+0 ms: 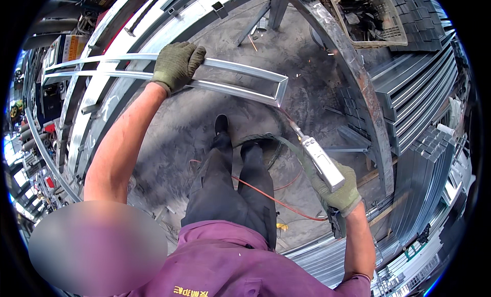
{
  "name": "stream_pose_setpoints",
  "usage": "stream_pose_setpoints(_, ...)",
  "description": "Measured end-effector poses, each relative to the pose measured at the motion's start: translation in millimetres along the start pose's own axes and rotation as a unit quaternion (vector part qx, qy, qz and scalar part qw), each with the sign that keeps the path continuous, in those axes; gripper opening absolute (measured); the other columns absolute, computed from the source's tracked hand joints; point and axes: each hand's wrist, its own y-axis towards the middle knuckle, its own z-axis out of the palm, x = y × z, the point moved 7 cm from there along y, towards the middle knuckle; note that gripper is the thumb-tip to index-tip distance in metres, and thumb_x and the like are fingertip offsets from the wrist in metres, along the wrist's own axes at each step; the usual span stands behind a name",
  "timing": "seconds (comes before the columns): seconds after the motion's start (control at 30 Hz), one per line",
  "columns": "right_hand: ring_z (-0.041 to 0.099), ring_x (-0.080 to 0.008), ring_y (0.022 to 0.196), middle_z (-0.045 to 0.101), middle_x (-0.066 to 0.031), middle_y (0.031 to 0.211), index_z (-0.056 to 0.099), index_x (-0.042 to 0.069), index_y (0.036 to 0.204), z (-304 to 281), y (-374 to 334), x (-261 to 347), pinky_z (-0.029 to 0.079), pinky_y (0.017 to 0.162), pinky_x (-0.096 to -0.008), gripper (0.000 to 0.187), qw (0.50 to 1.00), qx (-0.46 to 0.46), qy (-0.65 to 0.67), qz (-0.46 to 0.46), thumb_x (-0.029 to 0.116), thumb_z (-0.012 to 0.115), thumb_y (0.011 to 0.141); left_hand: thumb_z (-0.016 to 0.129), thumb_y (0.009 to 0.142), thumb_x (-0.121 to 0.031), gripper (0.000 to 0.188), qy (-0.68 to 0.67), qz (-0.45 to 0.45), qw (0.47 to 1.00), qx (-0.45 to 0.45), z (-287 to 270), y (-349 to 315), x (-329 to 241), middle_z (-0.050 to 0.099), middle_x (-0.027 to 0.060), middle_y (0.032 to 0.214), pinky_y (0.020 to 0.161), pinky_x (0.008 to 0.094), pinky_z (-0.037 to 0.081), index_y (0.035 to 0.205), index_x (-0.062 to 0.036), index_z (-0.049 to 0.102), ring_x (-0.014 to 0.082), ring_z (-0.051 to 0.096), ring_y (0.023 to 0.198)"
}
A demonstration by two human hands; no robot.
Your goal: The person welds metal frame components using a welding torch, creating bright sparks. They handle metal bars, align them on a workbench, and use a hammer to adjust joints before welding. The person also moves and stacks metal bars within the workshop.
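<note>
In the middle of the workshop, nearest me, a person in a purple shirt (230,246) and dark trousers (225,194) stands over the concrete floor (174,128), an orange hose (276,200) looping past the legs. The gloved right hand (343,194) is closed round a boxy silver torch (323,164), its thin nozzle angled up and leftward. Beyond it, the gloved left hand (176,64) is clamped over the long rails of a slim metal frame (245,70), which is held out in front of the body, its short end to the right. The nozzle meets the near corner of that end, or stops just beside it; I can't tell which. With a few sparks in the air, I'd judge the joining of that corner to be in hand. The next move calls for a steady left grip and a slow, even run of the tip along the seam. Further out, a rust-marked steel beam (358,77) slants past, with stacked metal profiles (419,113) behind it and a pale crate (396,31) of dark pieces farthest off.
</note>
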Motion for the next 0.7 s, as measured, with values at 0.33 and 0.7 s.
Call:
stream_pose_setpoints(0.33,0.062,-0.0061,0.075,0.071,0.0007,0.095,0.073,0.002,0.121,-53.8,-7.0,1.4,0.052,0.064,-0.0253,0.027,0.902,-0.317,0.27,0.116,0.009,0.082,0.096,0.043,0.115,-0.042,0.049,-0.019,0.019,1.0,-0.012,1.5,-2.8,5.0,0.068,0.0161,0.087,0.079,0.0537,0.049,0.089,-0.0104,0.07,0.0416,0.066,0.087)
stream_pose_setpoints(0.7,0.06,-0.004,0.086,0.068,0.002,0.11,0.069,0.006,0.129,-38.0,20.9,-5.0,0.049,0.073,-0.0214,0.031,0.847,-0.358,0.39,0.05,0.005,0.076,0.099,0.057,0.108,-0.038,0.034,0.049,-0.038,0.986,-0.152,-2.9,-21.4,-5.9,0.071,0.0165,0.098,0.093,0.0526,0.046,0.098,-0.0095,0.072,0.0413,0.064,0.098)
